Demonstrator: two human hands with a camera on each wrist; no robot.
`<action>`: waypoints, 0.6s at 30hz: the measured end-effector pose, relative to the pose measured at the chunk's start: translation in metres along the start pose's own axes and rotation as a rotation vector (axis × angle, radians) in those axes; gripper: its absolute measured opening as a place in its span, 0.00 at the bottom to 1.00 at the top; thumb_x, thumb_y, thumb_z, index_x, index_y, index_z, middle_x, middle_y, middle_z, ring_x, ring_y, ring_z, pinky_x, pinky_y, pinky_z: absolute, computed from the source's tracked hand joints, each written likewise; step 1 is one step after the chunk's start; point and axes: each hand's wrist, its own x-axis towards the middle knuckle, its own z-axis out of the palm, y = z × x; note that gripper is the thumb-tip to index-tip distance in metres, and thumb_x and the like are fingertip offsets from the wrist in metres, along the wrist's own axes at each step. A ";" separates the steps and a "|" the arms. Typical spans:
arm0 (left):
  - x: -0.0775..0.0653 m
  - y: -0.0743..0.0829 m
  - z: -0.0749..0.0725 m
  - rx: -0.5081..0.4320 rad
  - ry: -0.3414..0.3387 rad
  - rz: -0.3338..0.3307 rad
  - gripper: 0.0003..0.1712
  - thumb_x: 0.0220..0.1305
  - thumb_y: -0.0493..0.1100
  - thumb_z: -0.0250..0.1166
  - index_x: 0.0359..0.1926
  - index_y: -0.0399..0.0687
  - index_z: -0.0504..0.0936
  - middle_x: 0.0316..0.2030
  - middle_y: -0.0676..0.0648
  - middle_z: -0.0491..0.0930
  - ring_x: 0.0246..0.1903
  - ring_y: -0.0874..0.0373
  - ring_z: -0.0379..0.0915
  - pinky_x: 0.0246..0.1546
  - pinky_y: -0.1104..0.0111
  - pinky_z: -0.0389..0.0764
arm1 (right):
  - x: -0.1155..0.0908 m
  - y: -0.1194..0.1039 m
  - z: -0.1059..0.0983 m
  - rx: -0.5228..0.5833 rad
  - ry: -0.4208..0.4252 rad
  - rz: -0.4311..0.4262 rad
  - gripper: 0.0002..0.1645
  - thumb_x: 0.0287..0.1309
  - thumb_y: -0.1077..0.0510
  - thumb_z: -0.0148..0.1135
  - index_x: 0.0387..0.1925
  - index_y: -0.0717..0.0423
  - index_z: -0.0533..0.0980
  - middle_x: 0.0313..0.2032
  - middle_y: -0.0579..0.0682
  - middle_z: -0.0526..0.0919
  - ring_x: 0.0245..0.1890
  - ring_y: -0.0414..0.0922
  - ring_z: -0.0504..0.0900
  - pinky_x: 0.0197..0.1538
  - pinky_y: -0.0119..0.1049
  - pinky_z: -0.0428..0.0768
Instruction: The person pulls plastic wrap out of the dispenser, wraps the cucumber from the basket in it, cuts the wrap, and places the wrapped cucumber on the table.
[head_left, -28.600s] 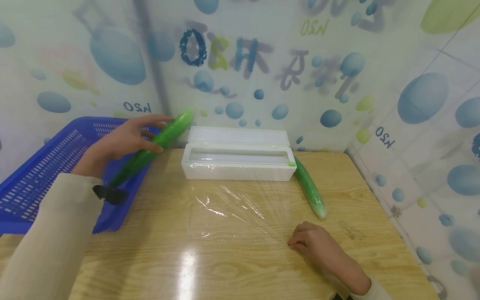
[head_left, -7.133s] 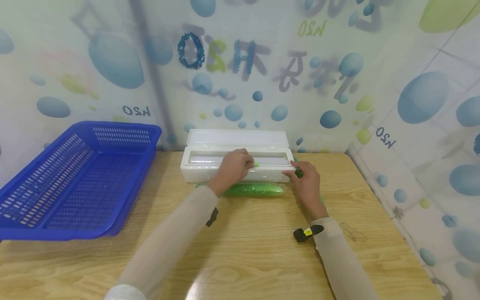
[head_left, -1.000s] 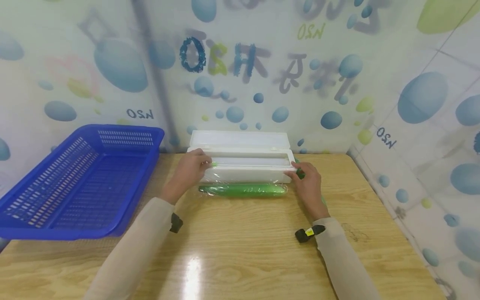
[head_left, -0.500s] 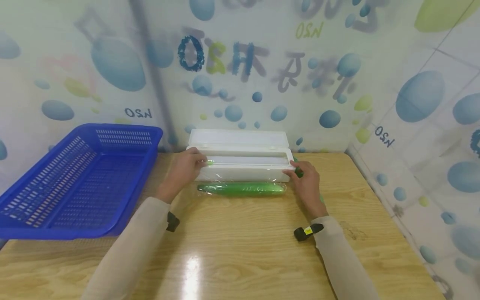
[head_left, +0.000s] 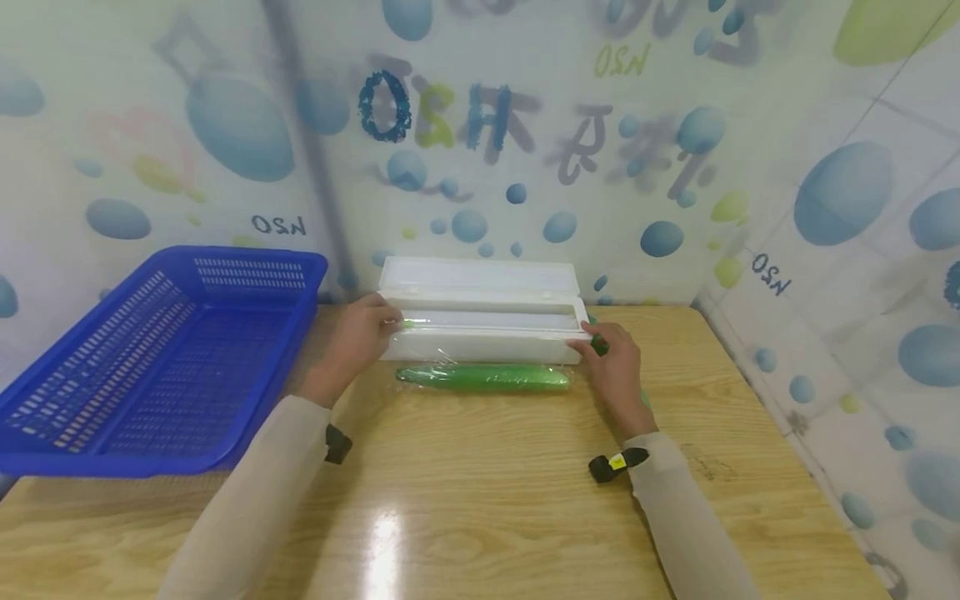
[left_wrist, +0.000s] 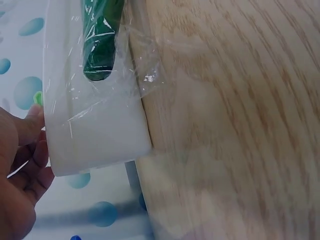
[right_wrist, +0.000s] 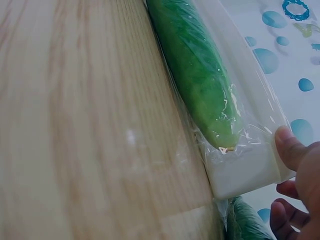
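My left hand [head_left: 360,329] is at the left end of a white cling film dispenser [head_left: 480,347], fingertips pinching its small green slide cutter [head_left: 408,323]. In the left wrist view the thumb presses by that cutter [left_wrist: 38,98], with the other fingers curled behind the box. My right hand [head_left: 617,367] grips the dispenser's right end, thumb on the front and fingers behind. Against the box's front lies a cucumber [head_left: 483,377] wrapped in clear film, loose film crinkling past its tip [left_wrist: 150,75]. The dispenser's lid [head_left: 480,275] stands raised at the back.
A blue perforated basket [head_left: 300,358] stands at the left of the wooden table [head_left: 480,500]. Another film-wrapped cucumber [right_wrist: 245,220] lies beyond the dispenser's right end, mostly hidden by my right hand. A patterned wall [head_left: 480,167] rises close behind the dispenser.
The first cucumber has left my left hand and lies wrapped before the dispenser. Lately my left hand has slid the green cutter leftward along the box; my right hand stays at the right end.
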 end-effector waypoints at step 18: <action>-0.007 -0.009 -0.007 0.017 0.009 -0.129 0.05 0.59 0.31 0.65 0.37 0.35 0.85 0.32 0.41 0.75 0.33 0.46 0.73 0.36 0.56 0.75 | 0.001 0.002 0.000 -0.015 -0.004 0.022 0.23 0.47 0.58 0.73 0.46 0.64 0.81 0.42 0.60 0.81 0.43 0.56 0.77 0.46 0.52 0.75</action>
